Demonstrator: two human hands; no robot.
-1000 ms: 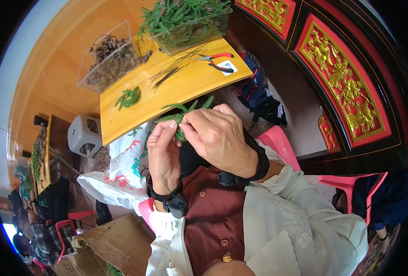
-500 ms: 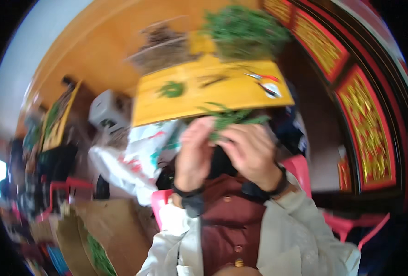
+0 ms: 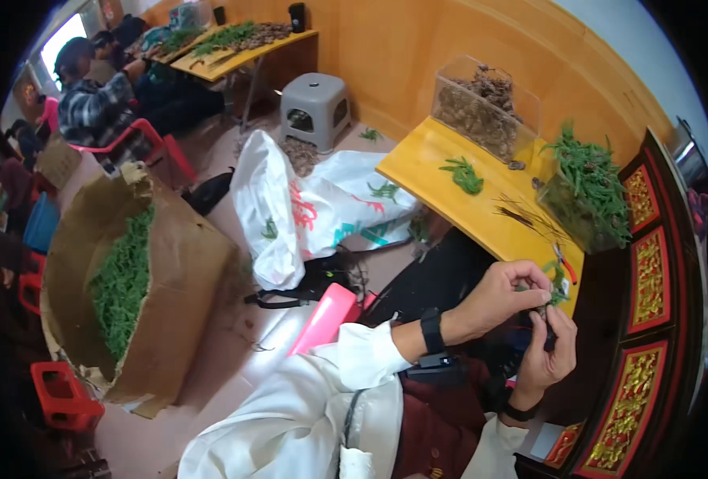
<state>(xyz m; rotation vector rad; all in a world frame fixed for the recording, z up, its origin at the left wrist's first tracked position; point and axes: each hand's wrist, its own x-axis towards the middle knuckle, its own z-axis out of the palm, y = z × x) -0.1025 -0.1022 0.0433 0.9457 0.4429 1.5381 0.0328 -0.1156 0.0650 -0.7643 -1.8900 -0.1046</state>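
Note:
My left hand (image 3: 501, 299) and my right hand (image 3: 552, 355) meet at the near right edge of the yellow table (image 3: 426, 164). Thumb and fingers of both are closed in a pinch around a green leafy sprig (image 3: 560, 286), whose leaves show beyond the fingertips. Something small and brown shows between the hands, too covered to name. Just past them on the table lie red-handled pliers (image 3: 565, 265). Thin dark wire stems (image 3: 525, 215) are on the tabletop, with a small green bunch (image 3: 466, 176) to their left.
Beyond stand a clear bin (image 3: 481, 132) of brown cone-like pieces and another clear bin (image 3: 581, 219) heaped with green sprigs. A white plastic bag (image 3: 330, 199), a grey stool (image 3: 315, 108) and a cardboard box (image 3: 182, 319) of greenery stand left. A person in plaid (image 3: 102, 116) sits farther off.
The view has swung left, so the table and my hands now appear farther right, and the cardboard box and stool show fully. Both hands stay together at the sprig.

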